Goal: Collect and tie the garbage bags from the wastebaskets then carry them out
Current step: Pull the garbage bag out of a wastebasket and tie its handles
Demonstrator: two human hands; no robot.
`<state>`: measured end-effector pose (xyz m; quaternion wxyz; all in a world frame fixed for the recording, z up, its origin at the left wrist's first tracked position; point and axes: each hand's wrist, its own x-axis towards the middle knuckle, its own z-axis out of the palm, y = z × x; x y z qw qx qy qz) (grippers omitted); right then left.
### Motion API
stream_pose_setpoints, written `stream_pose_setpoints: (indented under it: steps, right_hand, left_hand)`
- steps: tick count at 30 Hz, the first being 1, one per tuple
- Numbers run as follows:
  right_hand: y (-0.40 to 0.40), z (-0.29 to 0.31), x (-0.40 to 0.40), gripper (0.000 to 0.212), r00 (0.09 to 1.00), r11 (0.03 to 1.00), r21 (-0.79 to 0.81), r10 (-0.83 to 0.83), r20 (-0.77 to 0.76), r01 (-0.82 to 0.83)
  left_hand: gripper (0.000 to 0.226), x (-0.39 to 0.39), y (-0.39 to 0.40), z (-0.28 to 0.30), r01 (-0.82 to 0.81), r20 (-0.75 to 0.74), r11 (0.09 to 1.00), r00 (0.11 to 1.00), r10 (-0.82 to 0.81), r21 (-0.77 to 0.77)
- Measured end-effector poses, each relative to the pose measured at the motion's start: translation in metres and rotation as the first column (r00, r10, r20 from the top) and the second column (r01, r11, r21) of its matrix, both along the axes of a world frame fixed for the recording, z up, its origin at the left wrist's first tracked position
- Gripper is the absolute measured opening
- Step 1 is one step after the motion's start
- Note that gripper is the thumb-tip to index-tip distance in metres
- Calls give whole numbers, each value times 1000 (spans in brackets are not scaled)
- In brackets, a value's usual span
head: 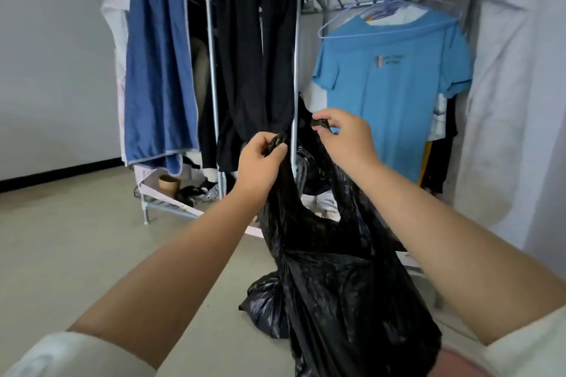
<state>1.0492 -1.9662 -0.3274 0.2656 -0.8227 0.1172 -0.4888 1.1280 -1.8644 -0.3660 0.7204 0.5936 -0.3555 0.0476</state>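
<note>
A black garbage bag (343, 294) hangs in the air in front of me, its mouth open between two handle loops. My left hand (260, 162) pinches the left handle loop. My right hand (346, 138) pinches the right handle loop, slightly higher and further away. White scraps show inside the bag's opening. A second black garbage bag (265, 303) lies on the floor behind the held one, partly hidden by it. No wastebasket is in view.
A metal clothes rack (295, 70) stands close ahead with a blue towel (159, 70), black trousers (254, 64) and a blue T-shirt (395, 86) on a hanger. Shoes and a cardboard tube (169, 185) sit on its low shelf. Grey floor (76, 254) spreads to the left.
</note>
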Motion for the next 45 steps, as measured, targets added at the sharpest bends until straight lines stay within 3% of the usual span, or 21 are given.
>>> stream_pose_setpoints:
  steps: [2,6,11,17,22,24,26,28,30,32,33,35,37,39,41,43,45]
  right_hand:
    - [12,-18,12,25,1000,996,90,17,-19,-15]
    - [28,-73,24,23,993,968,251,18,-113,11]
    - [49,-157,40,23,979,889,455,53,-199,44]
    - [70,-226,59,19,980,757,650,173,-96,-70]
    - [61,-263,81,27,958,678,722,276,-72,-141]
    - [57,-280,89,27,945,661,736,313,-97,-144]
    - [51,-303,93,54,933,694,712,316,-170,-105]
    - [42,-329,92,81,901,745,667,306,-306,-27]
    - [32,-356,90,100,806,738,674,382,-452,29]
    - [29,-378,87,110,717,639,762,484,-501,101]
    - [27,-387,87,112,720,558,820,518,-461,124]
    - [23,-404,92,111,784,408,904,516,-346,131]
    - [20,-410,100,105,812,340,934,512,-280,108]
    - [18,-414,111,84,785,321,944,567,-252,71]
    - [24,-412,118,51,733,367,928,611,-298,72]
    - [25,-414,124,40,756,374,925,585,-295,72]
    - [25,-416,128,40,796,272,962,578,-179,19]
  left_hand:
    - [30,15,21,-15,96,-34,994,995,-95,42]
    - [31,42,71,-57,266,-285,964,924,-254,1]
    - [55,69,121,-147,274,-390,958,894,-223,81]
    - [32,87,154,-207,153,-509,980,838,-196,-126]
    - [32,96,172,-244,-47,-532,987,845,-44,-156]
    - [28,94,174,-256,-108,-545,993,836,61,-54]
    - [18,92,178,-274,-110,-494,990,858,142,93]
    - [53,93,183,-299,-51,-417,968,896,153,246]
    - [84,95,184,-318,-6,-425,923,886,183,384]
    - [98,99,183,-334,11,-454,861,853,257,509]
    - [102,102,181,-340,32,-474,832,833,284,554]
    - [105,109,176,-345,88,-528,805,795,298,587]
    - [101,120,166,-347,111,-556,796,771,309,595]
    - [77,125,155,-345,128,-513,738,795,323,663]
    - [40,122,144,-342,111,-471,702,813,343,704]
    - [30,121,136,-346,63,-516,775,779,356,629]
    - [29,120,132,-347,-8,-678,912,666,311,410]
